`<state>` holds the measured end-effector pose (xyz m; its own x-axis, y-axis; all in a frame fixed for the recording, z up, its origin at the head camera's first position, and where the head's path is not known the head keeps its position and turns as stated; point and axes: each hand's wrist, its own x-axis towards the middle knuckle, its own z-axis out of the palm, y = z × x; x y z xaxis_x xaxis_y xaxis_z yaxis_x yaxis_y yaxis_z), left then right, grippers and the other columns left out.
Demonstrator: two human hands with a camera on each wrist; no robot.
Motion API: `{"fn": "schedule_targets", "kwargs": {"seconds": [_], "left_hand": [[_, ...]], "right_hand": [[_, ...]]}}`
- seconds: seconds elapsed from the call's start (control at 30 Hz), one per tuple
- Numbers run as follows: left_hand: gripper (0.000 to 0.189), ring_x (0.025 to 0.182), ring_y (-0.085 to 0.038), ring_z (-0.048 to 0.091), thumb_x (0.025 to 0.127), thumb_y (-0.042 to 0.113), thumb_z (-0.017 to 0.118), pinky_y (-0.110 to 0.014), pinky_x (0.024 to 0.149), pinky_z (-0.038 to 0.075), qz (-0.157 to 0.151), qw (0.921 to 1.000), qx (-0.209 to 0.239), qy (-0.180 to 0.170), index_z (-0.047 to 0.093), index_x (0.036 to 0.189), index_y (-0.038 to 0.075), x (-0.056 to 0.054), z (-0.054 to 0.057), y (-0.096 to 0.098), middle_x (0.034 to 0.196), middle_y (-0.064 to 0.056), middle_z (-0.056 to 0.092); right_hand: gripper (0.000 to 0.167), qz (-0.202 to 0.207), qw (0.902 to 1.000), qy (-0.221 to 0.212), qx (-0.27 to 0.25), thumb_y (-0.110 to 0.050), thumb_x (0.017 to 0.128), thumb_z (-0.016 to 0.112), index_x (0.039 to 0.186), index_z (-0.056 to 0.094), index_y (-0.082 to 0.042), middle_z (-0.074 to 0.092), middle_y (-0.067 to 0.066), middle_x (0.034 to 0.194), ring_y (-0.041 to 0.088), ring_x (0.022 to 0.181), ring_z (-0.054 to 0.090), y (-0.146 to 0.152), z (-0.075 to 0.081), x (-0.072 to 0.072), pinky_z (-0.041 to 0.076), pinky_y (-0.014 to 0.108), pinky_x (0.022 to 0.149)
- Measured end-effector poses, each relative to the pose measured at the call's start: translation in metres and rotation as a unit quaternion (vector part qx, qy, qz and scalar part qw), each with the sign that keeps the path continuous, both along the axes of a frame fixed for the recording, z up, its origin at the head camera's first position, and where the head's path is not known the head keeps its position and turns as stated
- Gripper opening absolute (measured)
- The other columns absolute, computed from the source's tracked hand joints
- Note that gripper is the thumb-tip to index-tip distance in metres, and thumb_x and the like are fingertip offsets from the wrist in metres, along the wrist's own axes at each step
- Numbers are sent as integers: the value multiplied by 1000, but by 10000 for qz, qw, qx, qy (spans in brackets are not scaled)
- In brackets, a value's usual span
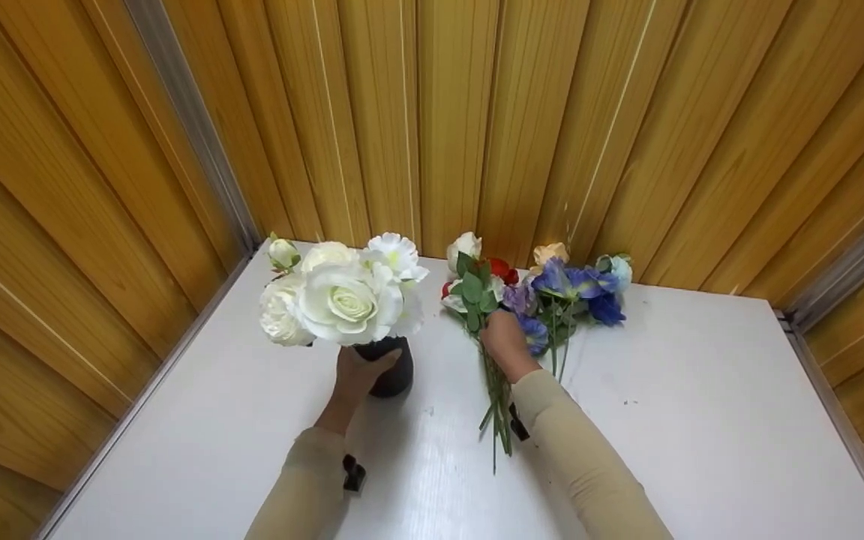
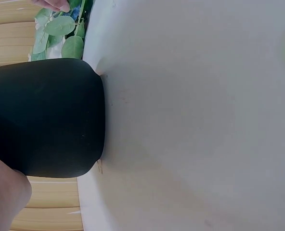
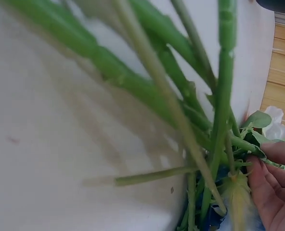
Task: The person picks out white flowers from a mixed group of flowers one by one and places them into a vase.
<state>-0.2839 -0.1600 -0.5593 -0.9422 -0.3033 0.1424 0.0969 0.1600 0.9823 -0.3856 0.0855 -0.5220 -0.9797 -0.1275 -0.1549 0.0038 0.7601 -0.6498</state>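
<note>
My left hand (image 1: 355, 373) grips a black vase (image 1: 393, 375) near its top, the thumb across its near side. Large white artificial flowers (image 1: 349, 300) fill the vase's mouth. In the left wrist view the vase (image 2: 46, 115) has its base on the white surface. Right of it, my right hand (image 1: 508, 346) is among a pile of artificial flowers, where thumb and fingers pinch a green flower stem (image 3: 251, 144) just below some leaves (image 1: 472, 289). Bare stems (image 1: 496, 409) run from the pile toward me. Which bloom the pinched stem carries is hard to tell.
Blue flowers (image 1: 571, 281), a red flower (image 1: 503, 270), a peach flower (image 1: 550, 253) and a pale blue one (image 1: 618, 268) lie toward the table's back edge. Wood-patterned panels (image 1: 451, 112) enclose the white table (image 1: 702, 405) at the back and sides.
</note>
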Motion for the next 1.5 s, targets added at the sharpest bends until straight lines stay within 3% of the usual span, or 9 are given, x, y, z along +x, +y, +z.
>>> {"fn": "schedule_targets", "kwargs": {"seconds": [0.17, 0.27, 0.4, 0.5, 0.57, 0.63, 0.97, 1.3, 1.5], "left_hand": [[86, 142, -39, 46, 74, 13, 85, -51, 127, 30, 88, 9999, -82, -46, 40, 145, -4, 1, 4, 1, 147, -24, 52], [85, 141, -38, 47, 74, 14, 85, -51, 126, 32, 131, 9998, -126, -36, 41, 144, -5, 2, 5, 2, 145, -24, 53], [85, 141, -38, 47, 74, 16, 85, -51, 126, 32, 140, 9997, -175, -50, 41, 145, -4, 4, 8, 3, 146, -24, 53], [86, 142, -40, 46, 74, 15, 85, -52, 126, 31, 104, 9996, -255, 3, 40, 145, -4, 4, 11, 4, 147, -24, 52], [86, 143, -41, 45, 75, 15, 84, -53, 127, 31, 69, 9995, -297, 42, 39, 146, -5, 4, 11, 4, 148, -25, 52], [86, 144, -41, 45, 75, 14, 85, -53, 127, 30, 47, 9995, -299, 76, 39, 146, -5, 3, 11, 4, 148, -25, 52], [84, 140, -36, 49, 74, 13, 85, -50, 126, 32, -24, 9998, -23, 172, 43, 145, -2, -2, 5, 1, 145, -22, 56], [90, 146, -37, 43, 74, 16, 85, -51, 128, 28, 5, 9997, -224, 100, 37, 149, 0, -3, 3, 0, 151, -21, 50], [88, 145, -37, 44, 75, 18, 84, -50, 128, 29, 35, 9997, -203, 106, 39, 147, -2, -1, 6, 1, 150, -22, 51]], "right_hand": [[47, 72, 9995, 202, -232, 1, 92, 54, 57, 28, -17, 16, -5, 58, 12, 55, 17, -4, 2, 1, 19, 28, 53], [44, 72, 9984, 433, -367, 2, 90, 55, 59, 29, -17, 17, -5, 59, 13, 56, 18, -5, 4, 4, 19, 29, 55], [31, -72, 9967, 690, -423, -2, 93, 58, 67, 45, -11, 38, 0, 63, 17, 62, 38, -5, 7, 9, 33, 32, 60], [10, -181, 9953, 839, -453, -6, 97, 60, 88, 63, -2, 65, 14, 84, 28, 79, 61, -4, 10, 12, 52, 41, 72], [15, -229, 9945, 903, -472, -9, 98, 60, 105, 67, 2, 72, 21, 104, 35, 95, 68, -4, 10, 12, 57, 48, 82], [20, -240, 9942, 914, -511, -10, 100, 58, 111, 67, 4, 72, 24, 112, 39, 100, 69, -4, 11, 12, 57, 51, 86], [16, -470, 9881, 1276, -718, -11, 101, 57, 110, 63, 0, 71, 22, 102, 36, 89, 67, -3, 16, 12, 53, 47, 73], [18, -687, 9844, 938, -1318, -10, 98, 64, 111, 62, 2, 69, 20, 107, 30, 92, 64, -2, 21, 15, 53, 42, 79], [22, -655, 9797, 930, -1652, -9, 97, 66, 114, 63, 5, 68, 23, 112, 35, 102, 65, 1, 21, 16, 55, 45, 86]]}}
